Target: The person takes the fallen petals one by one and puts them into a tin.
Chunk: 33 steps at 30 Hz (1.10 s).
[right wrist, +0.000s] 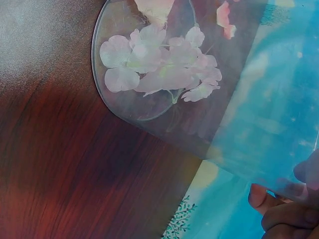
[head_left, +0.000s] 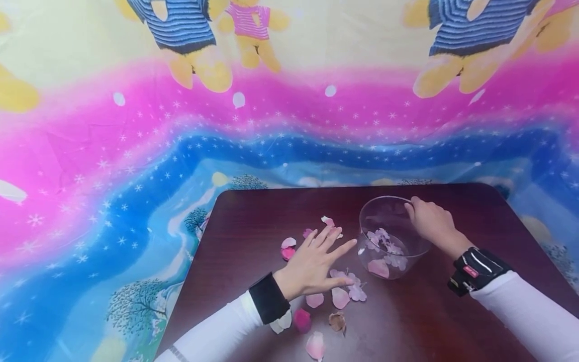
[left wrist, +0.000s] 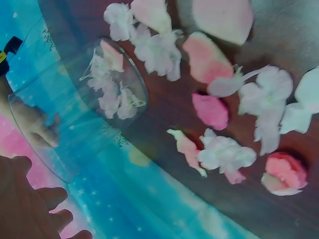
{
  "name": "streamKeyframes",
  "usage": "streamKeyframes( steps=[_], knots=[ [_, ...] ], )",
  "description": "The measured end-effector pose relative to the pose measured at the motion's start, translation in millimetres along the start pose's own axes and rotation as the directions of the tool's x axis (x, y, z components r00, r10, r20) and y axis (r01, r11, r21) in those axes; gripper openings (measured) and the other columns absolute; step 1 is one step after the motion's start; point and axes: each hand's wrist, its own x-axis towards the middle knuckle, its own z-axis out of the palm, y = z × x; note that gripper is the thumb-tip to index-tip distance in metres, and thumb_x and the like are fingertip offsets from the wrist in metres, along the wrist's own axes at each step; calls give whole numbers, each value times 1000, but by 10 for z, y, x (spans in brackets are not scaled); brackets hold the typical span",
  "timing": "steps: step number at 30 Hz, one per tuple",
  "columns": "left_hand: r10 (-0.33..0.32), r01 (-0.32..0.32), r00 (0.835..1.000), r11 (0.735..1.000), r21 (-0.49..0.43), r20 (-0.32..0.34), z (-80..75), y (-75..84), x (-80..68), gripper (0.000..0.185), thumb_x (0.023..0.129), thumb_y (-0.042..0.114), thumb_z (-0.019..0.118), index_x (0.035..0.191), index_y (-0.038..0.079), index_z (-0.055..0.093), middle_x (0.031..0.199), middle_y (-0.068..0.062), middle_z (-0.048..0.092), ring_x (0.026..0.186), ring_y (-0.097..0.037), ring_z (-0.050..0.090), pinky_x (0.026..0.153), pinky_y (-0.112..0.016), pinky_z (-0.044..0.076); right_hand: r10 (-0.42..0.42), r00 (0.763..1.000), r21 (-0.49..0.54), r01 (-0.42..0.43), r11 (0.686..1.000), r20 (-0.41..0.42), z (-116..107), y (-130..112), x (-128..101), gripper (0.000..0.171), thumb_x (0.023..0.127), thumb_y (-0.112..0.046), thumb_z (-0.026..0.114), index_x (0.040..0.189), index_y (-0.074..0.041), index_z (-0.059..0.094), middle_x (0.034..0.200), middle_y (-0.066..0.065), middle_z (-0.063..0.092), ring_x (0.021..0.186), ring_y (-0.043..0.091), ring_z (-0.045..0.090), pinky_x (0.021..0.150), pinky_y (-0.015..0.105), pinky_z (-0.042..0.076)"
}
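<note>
My right hand (head_left: pixel 436 223) holds the rim of a clear round container (head_left: pixel 409 262), thumb over the edge and fingers outside the wall. Pale lilac flowers (head_left: pixel 394 250) and one pink petal (head_left: pixel 378 268) lie on its bottom. Left of the container, my left hand (head_left: pixel 312 264) hovers palm down with spread fingers above loose petals, nothing visible in its grasp. Near its thumb is a pale flower cluster (head_left: pixel 355 287). A deep pink petal (head_left: pixel 302 320) lies closer to me. In the left wrist view, the fingers (left wrist: pixel 52 198) appear apart from the petals.
The dark reddish-brown table (head_left: pixel 475 216) carries more petals, among them a brown curled one (head_left: pixel 337 322) and a white one (head_left: pixel 282 322). Behind its far edge hangs a printed cloth (head_left: pixel 316 115) in pink, blue and cream.
</note>
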Motion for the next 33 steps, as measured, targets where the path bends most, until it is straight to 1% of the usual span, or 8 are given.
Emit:
streamKeyframes(
  steps=[4, 6, 10, 16, 20, 24, 28, 33],
  knots=[
    [-20, 21, 999, 999, -24, 26, 59, -20, -76, 84, 92, 77, 42, 162, 40, 12, 171, -2, 16, 160, -25, 12, 126, -52, 25, -3, 1000, 0, 3, 1000, -13, 8, -5, 1, 33, 108, -28, 42, 104, 2, 55, 80, 24, 65, 77, 47, 66, 55, 56, 48],
    [-27, 28, 999, 999, -38, 26, 75, -31, -111, 83, 92, 76, 42, 162, 40, 14, 171, -2, 16, 160, -27, 13, 125, -54, 26, -3, 1000, 1, 3, 1000, -12, 1, -3, 4, 33, 108, -28, 42, 105, 2, 55, 81, 26, 66, 78, 48, 65, 56, 58, 48],
    [-41, 41, 999, 998, -46, 6, 114, -65, -181, 82, 92, 76, 42, 161, 40, 17, 171, -3, 20, 159, -28, 18, 125, -55, 25, 0, 1000, 5, 0, 1000, -3, 2, -6, -3, 33, 108, -28, 42, 105, 2, 55, 80, 24, 65, 75, 46, 65, 54, 55, 48],
    [-107, 108, 994, 993, -54, 20, 161, -214, -297, 83, 92, 76, 42, 162, 40, 15, 170, -5, 24, 158, -27, 20, 126, -53, 24, -1, 1000, 3, 1, 1000, -1, 4, 3, 0, 33, 108, -28, 42, 106, 3, 55, 82, 25, 66, 76, 47, 65, 53, 54, 47],
    [-174, 178, 984, 978, -105, 47, 169, -365, -395, 83, 93, 75, 42, 162, 38, 16, 169, -7, 25, 158, -29, 19, 125, -55, 24, -2, 1000, 1, 2, 1000, 3, 0, 8, 7, 34, 108, -28, 42, 107, 3, 55, 82, 26, 66, 77, 47, 65, 54, 55, 48],
    [-224, 227, 974, 962, -151, 40, 186, -494, -524, 82, 93, 72, 45, 162, 35, 20, 168, -10, 28, 157, -33, 21, 124, -57, 25, -2, 1000, -2, 2, 1000, 3, 1, 3, 6, 33, 108, -28, 42, 106, 3, 55, 82, 26, 66, 77, 47, 65, 54, 56, 48],
    [-271, 272, 962, 946, -178, 32, 228, -590, -649, 82, 92, 71, 47, 161, 33, 23, 166, -11, 31, 156, -35, 23, 123, -60, 25, -2, 1000, -5, 2, 1000, 5, -5, -3, 3, 33, 108, -28, 42, 105, 3, 54, 80, 25, 65, 75, 47, 65, 54, 55, 48],
    [-327, 332, 943, 921, -205, 58, 274, -671, -794, 84, 91, 72, 48, 161, 30, 27, 166, -10, 31, 156, -35, 23, 123, -60, 24, -3, 1000, -10, 3, 1000, 9, -9, 1, 4, 33, 108, -27, 42, 104, 3, 55, 79, 24, 65, 74, 46, 65, 53, 54, 47]
  ],
)
